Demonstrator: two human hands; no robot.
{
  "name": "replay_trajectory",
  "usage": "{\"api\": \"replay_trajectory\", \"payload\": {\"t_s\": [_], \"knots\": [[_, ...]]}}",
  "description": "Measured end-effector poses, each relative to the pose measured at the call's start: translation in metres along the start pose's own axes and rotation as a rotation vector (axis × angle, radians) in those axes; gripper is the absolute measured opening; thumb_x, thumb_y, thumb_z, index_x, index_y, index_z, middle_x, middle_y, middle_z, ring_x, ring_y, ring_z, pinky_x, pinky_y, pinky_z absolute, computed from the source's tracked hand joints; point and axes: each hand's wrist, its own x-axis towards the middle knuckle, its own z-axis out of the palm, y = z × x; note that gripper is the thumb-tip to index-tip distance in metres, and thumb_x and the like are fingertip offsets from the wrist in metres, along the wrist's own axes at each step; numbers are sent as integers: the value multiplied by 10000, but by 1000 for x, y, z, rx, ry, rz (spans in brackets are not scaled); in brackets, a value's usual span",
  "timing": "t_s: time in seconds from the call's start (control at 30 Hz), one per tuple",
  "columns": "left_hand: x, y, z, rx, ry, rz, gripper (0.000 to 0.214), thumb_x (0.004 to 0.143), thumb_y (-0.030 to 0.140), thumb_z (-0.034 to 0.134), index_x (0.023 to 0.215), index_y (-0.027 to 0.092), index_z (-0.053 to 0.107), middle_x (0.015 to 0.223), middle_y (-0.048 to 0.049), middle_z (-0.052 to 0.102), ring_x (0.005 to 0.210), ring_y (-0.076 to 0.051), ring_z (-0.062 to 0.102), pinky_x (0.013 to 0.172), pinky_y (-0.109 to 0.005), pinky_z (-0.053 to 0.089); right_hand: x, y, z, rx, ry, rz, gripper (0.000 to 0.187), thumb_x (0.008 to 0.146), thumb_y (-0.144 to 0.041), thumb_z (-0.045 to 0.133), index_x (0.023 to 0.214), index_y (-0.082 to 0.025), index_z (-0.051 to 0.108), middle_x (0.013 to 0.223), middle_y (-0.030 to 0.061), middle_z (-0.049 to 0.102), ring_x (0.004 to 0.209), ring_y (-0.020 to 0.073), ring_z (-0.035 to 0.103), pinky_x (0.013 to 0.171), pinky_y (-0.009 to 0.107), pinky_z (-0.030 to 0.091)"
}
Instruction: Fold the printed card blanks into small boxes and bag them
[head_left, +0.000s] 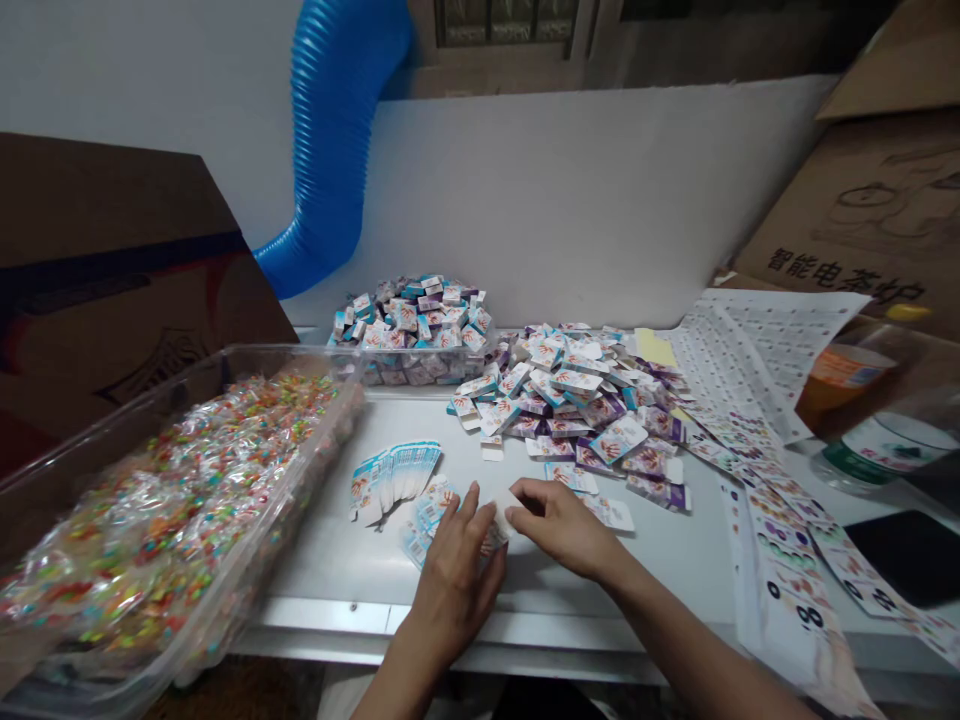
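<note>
Near the front edge of the white table, my left hand (461,565) is closed around a small printed carton (493,537), which its fingers partly cover. My right hand (564,528) pinches at the upper end of that carton, thumb and forefinger together; the exact contact is hidden. Left of my hands, flat blue-and-white cartons (397,474) lie fanned out in a row. More cartons (433,503) lie between the fan and my left hand. Beyond my right hand spreads a heap of small cartons (555,385), blue or purple with a hand picture, some with flaps out.
At left, a clear plastic tub (300,500) holds small bags of colourful pieces (195,490). Behind, a clear bin (427,368) overflows with cartons. Sticker sheets (787,560), a dark phone-like slab (904,558) and bottles (892,450) are at right. Cardboard boxes (112,260) flank the table.
</note>
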Motion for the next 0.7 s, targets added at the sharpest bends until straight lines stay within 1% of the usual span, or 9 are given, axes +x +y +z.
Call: {"api": "replay_trajectory", "payload": {"t_s": [0.1,0.17,0.3,0.37,0.43,0.5,0.6,0.63,0.7], "knots": [[-1,0,1,-105,20,-91,557,812,131,481,1321,185,261,1291,-143,487,1191,-226,473,978,-445,421,-3,4,5,-18,7,-19,148,787,-226,496,725,-155,609,613,-40,529,570,96,443,549,204,342],[-1,0,0,-152,19,-131,538,806,141,491,1302,202,292,1267,-129,507,1143,-218,512,949,-420,443,-4,5,6,-38,16,-26,152,793,-232,497,725,-158,612,614,-40,524,571,97,440,546,204,340],[3,4,-2,-241,-26,-239,447,777,150,506,1200,217,378,1104,-78,588,957,-183,598,812,-337,504,-7,-1,7,-51,43,-46,177,808,-258,498,757,-164,638,668,-14,566,640,124,501,593,221,376],[7,7,-4,-269,-18,-327,397,757,149,515,1133,218,408,979,-38,608,844,-159,611,741,-299,511,-9,-3,7,56,7,-66,195,819,-275,494,837,-172,658,781,13,613,747,151,547,698,249,412],[10,9,-4,-270,17,-380,349,750,152,519,1080,220,426,929,-17,606,802,-148,608,715,-284,507,-10,-1,10,257,-67,-76,220,819,-288,506,945,-184,654,894,28,634,850,167,564,821,286,409],[10,9,-3,-251,60,-372,348,759,164,524,1088,214,425,982,-32,606,859,-158,607,750,-292,504,-12,4,17,480,-111,-55,251,797,-284,546,1013,-191,635,935,28,642,893,169,568,877,302,393],[6,7,3,-183,118,-240,397,776,160,523,1152,195,398,1149,-89,564,1047,-193,558,873,-338,471,-14,12,31,695,-57,52,254,770,-247,561,1001,-169,632,869,29,650,819,164,583,796,284,432],[4,6,4,-160,122,-189,406,780,148,517,1163,189,390,1187,-104,545,1089,-201,535,901,-352,458,-15,14,35,703,-28,85,244,775,-235,543,986,-158,637,841,33,651,782,162,585,756,278,445],[0,5,7,-135,91,-131,405,785,129,503,1168,183,386,1236,-124,513,1125,-207,511,920,-367,449,-17,13,41,578,49,82,246,804,-235,503,985,-151,647,851,46,654,773,169,585,744,285,454]]}}
